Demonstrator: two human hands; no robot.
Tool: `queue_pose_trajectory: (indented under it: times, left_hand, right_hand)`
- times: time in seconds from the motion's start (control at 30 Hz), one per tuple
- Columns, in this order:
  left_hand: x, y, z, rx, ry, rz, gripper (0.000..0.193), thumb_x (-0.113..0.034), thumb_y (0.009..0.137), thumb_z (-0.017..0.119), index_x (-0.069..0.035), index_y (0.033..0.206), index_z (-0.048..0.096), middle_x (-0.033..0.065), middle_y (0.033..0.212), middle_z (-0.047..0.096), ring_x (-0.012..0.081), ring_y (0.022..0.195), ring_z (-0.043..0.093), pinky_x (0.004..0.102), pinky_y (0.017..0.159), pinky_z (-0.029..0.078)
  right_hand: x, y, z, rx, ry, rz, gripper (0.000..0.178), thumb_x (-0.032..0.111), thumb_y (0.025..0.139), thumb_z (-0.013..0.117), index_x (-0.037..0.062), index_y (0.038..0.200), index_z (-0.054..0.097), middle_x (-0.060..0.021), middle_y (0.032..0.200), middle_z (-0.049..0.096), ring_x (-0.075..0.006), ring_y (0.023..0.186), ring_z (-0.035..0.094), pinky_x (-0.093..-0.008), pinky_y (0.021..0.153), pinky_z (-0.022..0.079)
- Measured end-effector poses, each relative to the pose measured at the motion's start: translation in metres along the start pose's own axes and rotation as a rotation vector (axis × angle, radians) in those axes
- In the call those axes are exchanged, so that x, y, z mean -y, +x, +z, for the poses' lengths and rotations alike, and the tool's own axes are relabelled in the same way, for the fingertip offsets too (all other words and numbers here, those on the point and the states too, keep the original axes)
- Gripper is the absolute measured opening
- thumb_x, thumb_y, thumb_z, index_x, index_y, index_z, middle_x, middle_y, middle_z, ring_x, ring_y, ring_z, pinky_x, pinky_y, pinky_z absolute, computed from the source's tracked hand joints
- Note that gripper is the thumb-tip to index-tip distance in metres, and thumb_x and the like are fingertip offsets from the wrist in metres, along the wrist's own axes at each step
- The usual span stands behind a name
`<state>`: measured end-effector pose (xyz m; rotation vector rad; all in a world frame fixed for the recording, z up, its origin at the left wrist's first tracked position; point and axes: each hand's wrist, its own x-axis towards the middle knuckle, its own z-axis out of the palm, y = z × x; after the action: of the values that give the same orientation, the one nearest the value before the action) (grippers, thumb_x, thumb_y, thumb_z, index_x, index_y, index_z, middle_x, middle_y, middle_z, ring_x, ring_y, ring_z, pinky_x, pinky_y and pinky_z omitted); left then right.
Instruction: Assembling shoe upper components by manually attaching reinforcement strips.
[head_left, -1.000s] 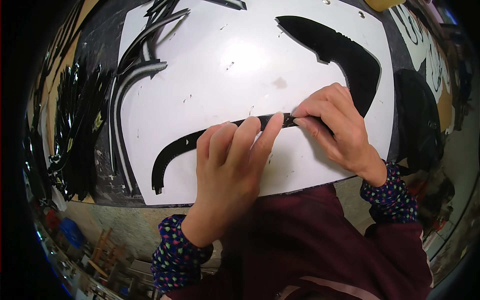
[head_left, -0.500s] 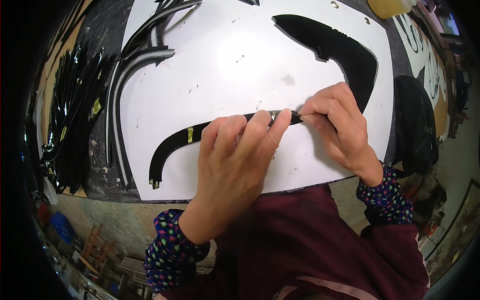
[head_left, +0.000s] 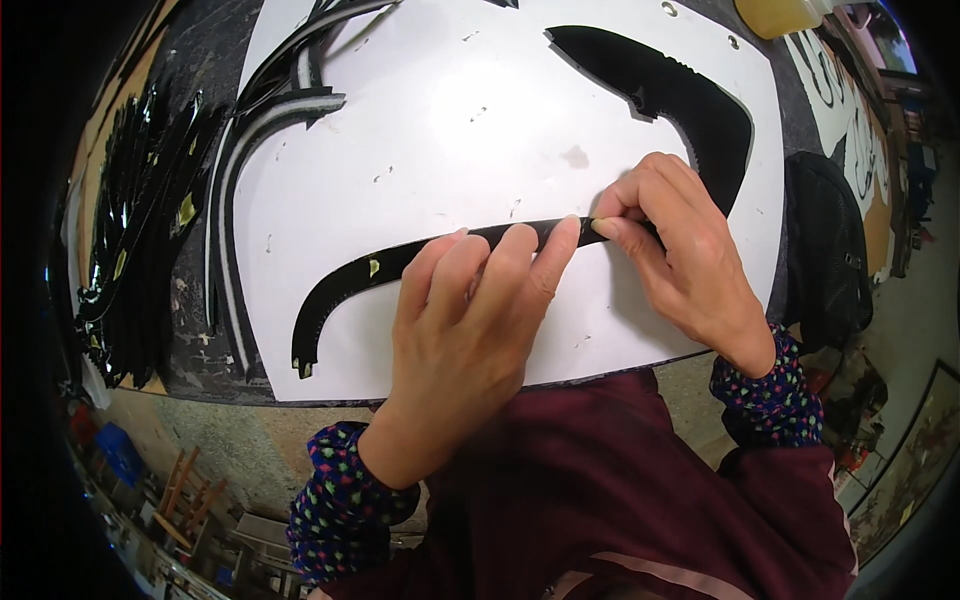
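Your spread left hand (head_left: 465, 320) steadies a laid-out black strip (head_left: 337, 289), your right hand (head_left: 685, 255) pinching it toward three o'clock, seemingly unfinished

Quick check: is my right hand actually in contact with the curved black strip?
Touching. The head view shows the right hand's thumb and bent forefinger pinching the curved black strip, just beyond the left hand's fingertips.

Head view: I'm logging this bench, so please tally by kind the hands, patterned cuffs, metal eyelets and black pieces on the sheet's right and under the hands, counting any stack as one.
Left hand and right hand: 2
Patterned cuffs: 2
Metal eyelets: 2
Curved strip: 1
Broad bent piece: 1
Total: 8
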<state>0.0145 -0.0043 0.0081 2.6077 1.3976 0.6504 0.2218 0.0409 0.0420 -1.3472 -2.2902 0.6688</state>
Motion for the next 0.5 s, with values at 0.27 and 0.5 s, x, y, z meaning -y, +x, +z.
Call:
queue_pose_trajectory:
  times: [0.27, 0.5]
  left_hand:
    - [0.003, 0.0, -0.002, -0.019, -0.13, -0.077, 0.051, -0.004, 0.079, 0.057, -0.014, 0.128, 0.065, 0.0044, 0.122, 0.052, 0.0208, 0.1, 0.05, 0.0344, 0.09, 0.041]
    - [0.008, 0.001, 0.001, -0.044, -0.024, -0.002, 0.053, -0.003, 0.077, 0.058, -0.015, 0.128, 0.064, 0.0042, 0.122, 0.052, 0.0199, 0.097, 0.05, 0.0337, 0.088, 0.04]
  right_hand:
    - [-0.008, -0.005, 0.002, -0.067, 0.023, -0.086, 0.014, -0.003, 0.082, 0.066, 0.0033, 0.094, 0.061, -0.0076, 0.083, 0.053, -0.0244, 0.078, 0.051, -0.0355, 0.073, 0.039]
    - [-0.01, -0.005, 0.003, -0.045, 0.088, -0.057, 0.014, -0.001, 0.082, 0.068, 0.0036, 0.092, 0.061, -0.0069, 0.082, 0.054, -0.0235, 0.078, 0.052, -0.0349, 0.074, 0.04]
